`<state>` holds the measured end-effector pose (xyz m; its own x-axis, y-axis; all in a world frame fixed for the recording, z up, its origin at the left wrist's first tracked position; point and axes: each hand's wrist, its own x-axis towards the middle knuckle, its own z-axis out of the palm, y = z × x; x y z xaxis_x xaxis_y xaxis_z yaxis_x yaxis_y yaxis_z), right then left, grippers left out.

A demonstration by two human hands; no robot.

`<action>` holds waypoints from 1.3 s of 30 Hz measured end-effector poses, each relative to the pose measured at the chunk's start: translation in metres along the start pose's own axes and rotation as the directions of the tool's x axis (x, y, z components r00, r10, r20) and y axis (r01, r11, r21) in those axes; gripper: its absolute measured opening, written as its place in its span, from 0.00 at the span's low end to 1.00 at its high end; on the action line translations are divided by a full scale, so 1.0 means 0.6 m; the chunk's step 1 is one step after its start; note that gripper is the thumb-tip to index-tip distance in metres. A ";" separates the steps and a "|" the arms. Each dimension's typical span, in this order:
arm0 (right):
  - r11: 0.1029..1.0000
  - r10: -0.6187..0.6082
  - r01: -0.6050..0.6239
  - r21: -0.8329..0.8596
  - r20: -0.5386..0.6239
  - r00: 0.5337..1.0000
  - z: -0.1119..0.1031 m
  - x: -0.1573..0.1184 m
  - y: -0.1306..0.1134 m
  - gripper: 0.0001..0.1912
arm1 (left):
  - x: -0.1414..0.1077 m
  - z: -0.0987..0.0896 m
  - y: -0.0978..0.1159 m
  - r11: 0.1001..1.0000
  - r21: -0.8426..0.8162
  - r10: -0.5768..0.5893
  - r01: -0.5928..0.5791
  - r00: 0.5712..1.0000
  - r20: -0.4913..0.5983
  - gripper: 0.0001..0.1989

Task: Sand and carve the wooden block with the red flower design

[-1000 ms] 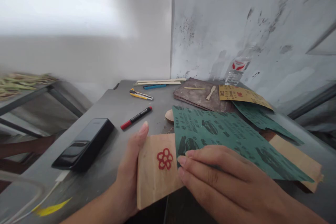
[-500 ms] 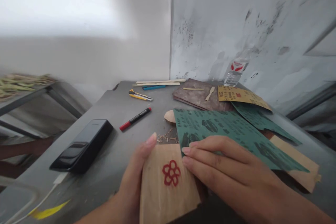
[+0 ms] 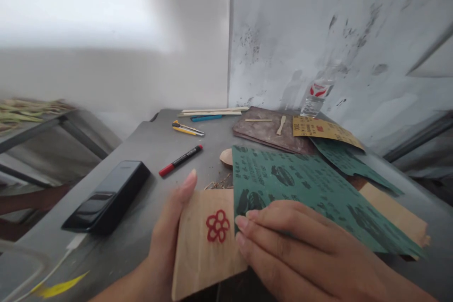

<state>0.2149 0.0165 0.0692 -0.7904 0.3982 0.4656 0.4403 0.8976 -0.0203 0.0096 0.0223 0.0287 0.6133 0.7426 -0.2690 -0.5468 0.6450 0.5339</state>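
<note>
A pale wooden board [image 3: 194, 259] with a red flower drawn on its face is tilted up in front of me. My left hand [image 3: 161, 236] is closed round the board's left edge, thumb pointing up along it; the other fingers are hidden. With fingers pressed together, my right hand [image 3: 300, 245] grips the near left part of a green sandpaper sheet [image 3: 293, 179], whose left edge lies against the board's right side. Wood shavings [image 3: 219, 183] lie just behind the board. The rounded end of a pale wooden piece [image 3: 226, 156] sticks out from under the sandpaper.
A black power bank [image 3: 109, 193] with a white cable, a red marker [image 3: 180, 160] and a yellow utility knife [image 3: 187, 128] lie leftward. Farther back are thin wooden strips [image 3: 212, 111], brown sheets [image 3: 262, 130], yellow sandpaper [image 3: 325, 132] and a water bottle [image 3: 316, 96]. Another wooden board [image 3: 396, 207] lies right.
Both hands have shifted left with the board, which has turned slightly. The green sandpaper has moved left and toward me at its near edge, along with my right hand.
</note>
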 end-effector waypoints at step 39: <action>0.993 0.045 -0.054 -0.104 -0.086 0.995 -0.013 -0.016 0.052 0.17 | -0.002 -0.047 -0.009 0.978 0.196 0.082 -0.066 0.994 -0.076 0.34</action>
<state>0.2397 0.0393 0.0709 -0.7303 0.4203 0.5384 0.5240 0.8504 0.0469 -0.0040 0.0230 0.0033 0.5210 0.8048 -0.2842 -0.4637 0.5464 0.6974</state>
